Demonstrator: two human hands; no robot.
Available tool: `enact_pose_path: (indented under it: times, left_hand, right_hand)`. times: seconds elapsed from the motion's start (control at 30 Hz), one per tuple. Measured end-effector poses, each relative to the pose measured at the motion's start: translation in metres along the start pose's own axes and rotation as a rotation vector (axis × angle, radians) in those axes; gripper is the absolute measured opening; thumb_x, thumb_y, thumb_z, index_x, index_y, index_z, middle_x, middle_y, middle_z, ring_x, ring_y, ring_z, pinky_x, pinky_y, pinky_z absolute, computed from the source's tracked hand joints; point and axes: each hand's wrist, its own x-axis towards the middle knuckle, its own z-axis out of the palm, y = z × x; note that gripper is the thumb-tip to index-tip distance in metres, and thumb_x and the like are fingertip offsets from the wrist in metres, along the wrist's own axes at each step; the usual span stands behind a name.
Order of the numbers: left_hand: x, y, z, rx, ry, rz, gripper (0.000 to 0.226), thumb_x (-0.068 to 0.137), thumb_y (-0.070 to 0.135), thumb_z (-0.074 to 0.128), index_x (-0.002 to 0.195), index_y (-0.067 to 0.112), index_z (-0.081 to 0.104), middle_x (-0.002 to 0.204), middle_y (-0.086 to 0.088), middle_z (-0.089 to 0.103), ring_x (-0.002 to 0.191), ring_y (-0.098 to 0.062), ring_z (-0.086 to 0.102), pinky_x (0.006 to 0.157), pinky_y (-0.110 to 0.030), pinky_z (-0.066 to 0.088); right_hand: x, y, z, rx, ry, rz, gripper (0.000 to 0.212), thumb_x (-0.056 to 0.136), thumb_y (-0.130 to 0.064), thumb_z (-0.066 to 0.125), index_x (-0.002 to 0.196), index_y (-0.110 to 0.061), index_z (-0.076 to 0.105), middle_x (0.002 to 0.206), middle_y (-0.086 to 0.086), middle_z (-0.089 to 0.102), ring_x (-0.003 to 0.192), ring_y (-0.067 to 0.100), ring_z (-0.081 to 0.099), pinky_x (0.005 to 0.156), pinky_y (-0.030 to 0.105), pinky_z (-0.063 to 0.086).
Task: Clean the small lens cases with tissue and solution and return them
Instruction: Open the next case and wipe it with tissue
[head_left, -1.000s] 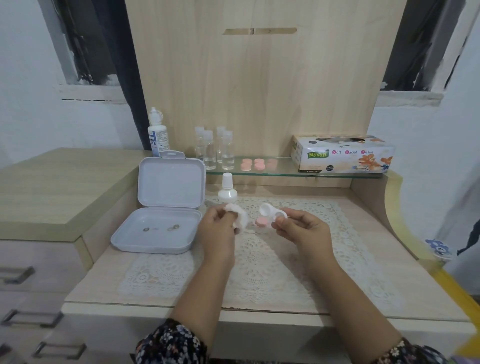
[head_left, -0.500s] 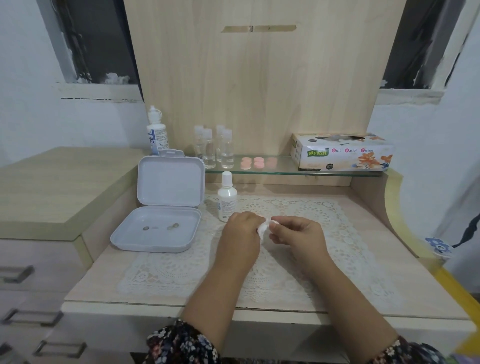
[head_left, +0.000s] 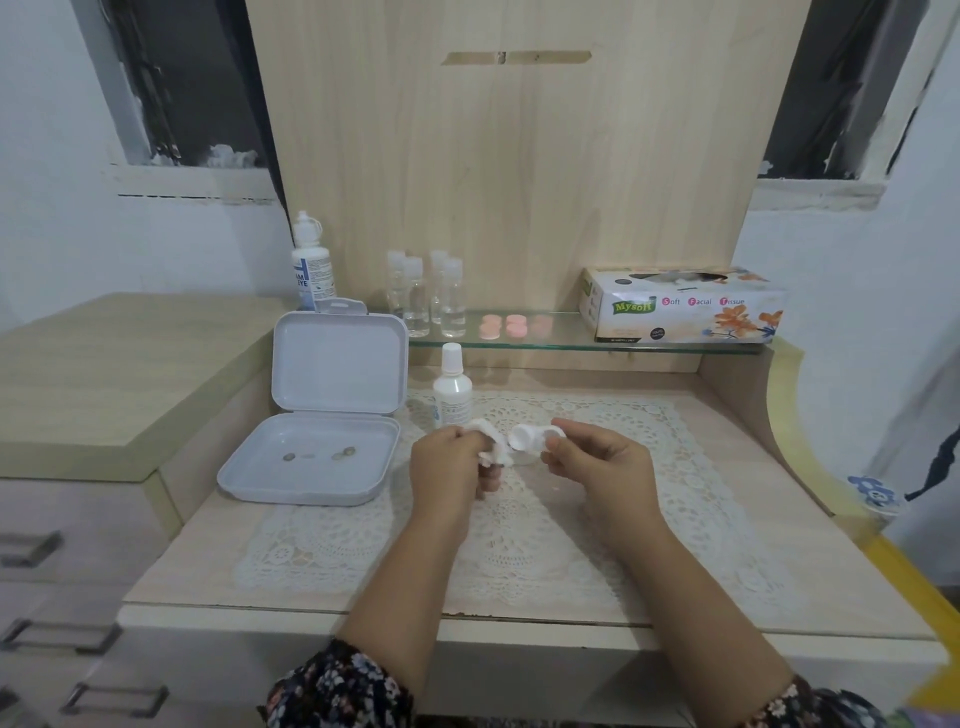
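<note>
Right hand (head_left: 597, 462) pinches light, rigid lens case (head_left: 535, 435) by its end (slippery when wet), left hand (head_left: 447, 467) clutches soft tissue (head_left: 491, 451).

You work among counted supplies at a wooden dresser.
Before you: four clear vials (head_left: 425, 296), two white bottles (head_left: 311, 265) (head_left: 452, 389), one tissue box (head_left: 683, 304), one open grey case (head_left: 317, 452), one lace mat (head_left: 519, 530), and pink caps (head_left: 514, 326), too blurred to number.
</note>
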Motion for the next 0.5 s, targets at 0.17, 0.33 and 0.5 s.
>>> enact_pose_path:
  times: [0.17,0.33,0.5]
  left_hand:
    - [-0.006,-0.015,0.003,0.405,-0.005,0.720,0.030,0.079,0.000,0.063,0.098,0.021,0.073,0.093,0.013,0.065,0.089,-0.008,0.056,0.075,-0.019,0.043]
    - [-0.003,-0.022,0.006,0.454,-0.198,0.747,0.027,0.087,0.007,0.064,0.108,0.021,0.073,0.096,0.014,0.069,0.095,-0.004,0.060,0.083,-0.026,0.050]
    - [-0.006,-0.018,0.003,0.428,-0.190,0.645,0.025,0.087,0.007,0.062,0.104,0.022,0.074,0.091,0.010,0.070,0.087,-0.009,0.065,0.074,-0.027,0.053]
  right_hand:
    - [0.003,0.000,0.000,0.007,-0.019,0.026,0.015,0.083,-0.003,0.072,0.097,-0.008,0.072,0.075,0.008,0.074,0.066,0.015,0.069,0.065,0.021,0.057]
    - [0.001,0.001,-0.001,0.052,-0.112,0.045,0.020,0.081,0.002,0.071,0.101,-0.004,0.073,0.088,0.013,0.075,0.085,0.025,0.071,0.082,0.032,0.057]
    - [0.000,0.004,-0.004,-0.039,-0.244,0.018,0.027,0.084,0.002,0.068,0.107,-0.008,0.074,0.103,0.010,0.074,0.103,0.028,0.069,0.099,0.048,0.049]
